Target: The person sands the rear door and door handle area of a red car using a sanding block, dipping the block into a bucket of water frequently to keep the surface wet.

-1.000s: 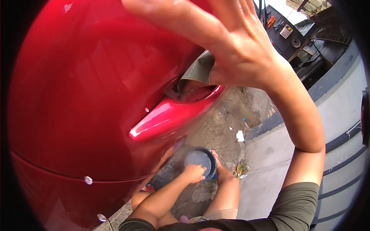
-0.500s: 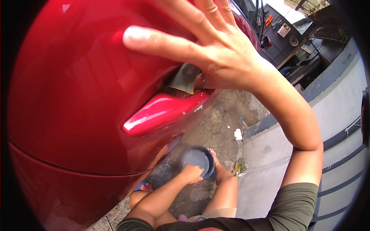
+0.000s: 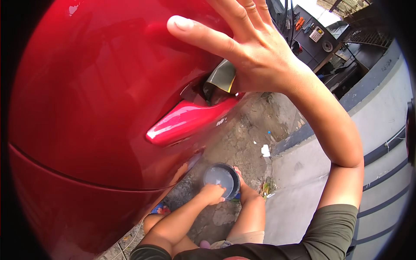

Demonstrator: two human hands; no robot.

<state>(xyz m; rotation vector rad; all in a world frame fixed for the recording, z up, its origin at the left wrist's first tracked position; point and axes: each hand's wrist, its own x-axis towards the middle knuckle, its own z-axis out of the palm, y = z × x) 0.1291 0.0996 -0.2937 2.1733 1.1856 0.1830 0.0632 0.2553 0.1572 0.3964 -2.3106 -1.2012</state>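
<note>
My right hand [image 3: 264,56] is spread over the side of a glossy red car [image 3: 99,95], its thumb pointing left. Next to the palm, at the door-handle recess, a curled dark grey sheet with a yellow edge [image 3: 222,77] sticks out; how far it runs beneath the hand is hidden. Just below lies the red door handle [image 3: 186,122], wet in spots. Lower down, my left hand [image 3: 213,193] is closed at the near rim of a dark round bucket [image 3: 236,180] of cloudy grey water. Its fingertips are partly hidden.
Rough, damp ground [image 3: 249,134] runs beneath the bucket, beside my bare legs. On the right stands a pale grey wall [image 3: 294,182] with dark bars. A dark board [image 3: 310,41] with hanging tools and a white basket is at the upper right.
My right hand has slid up and to the right across the car, showing more of the grey sheet and handle recess. The view has shifted slightly. My left hand stays at the bucket.
</note>
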